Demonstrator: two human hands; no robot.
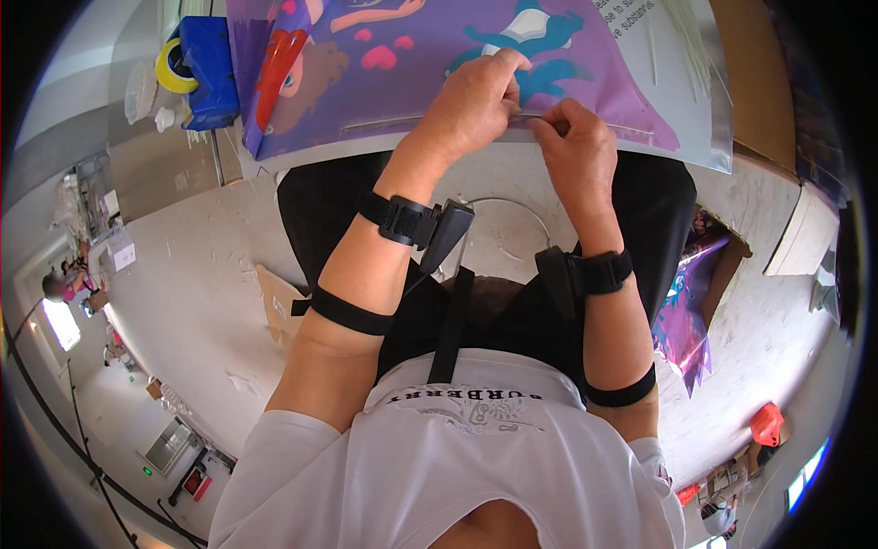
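A purple printed plastic sheet [412,82] with cartoon figures and pink hearts lies on the table in front of me. Along its near edge runs a thin pale strip [604,124]. My left hand [471,105] rests over that edge, fingers curled in and closed; what they hold is hidden. Just to its right, my right hand [581,146] pinches the thin strip between thumb and forefinger. The two hands' fingertips are close together but apart.
Left of the sheet stands a blue tape dispenser [208,69] with a yellow tape roll [174,66]. Thin white strips [681,32] lie at the far right. A cardboard box [722,274] with purple printed film [681,316] sits on the floor at right. Other people are in the distance.
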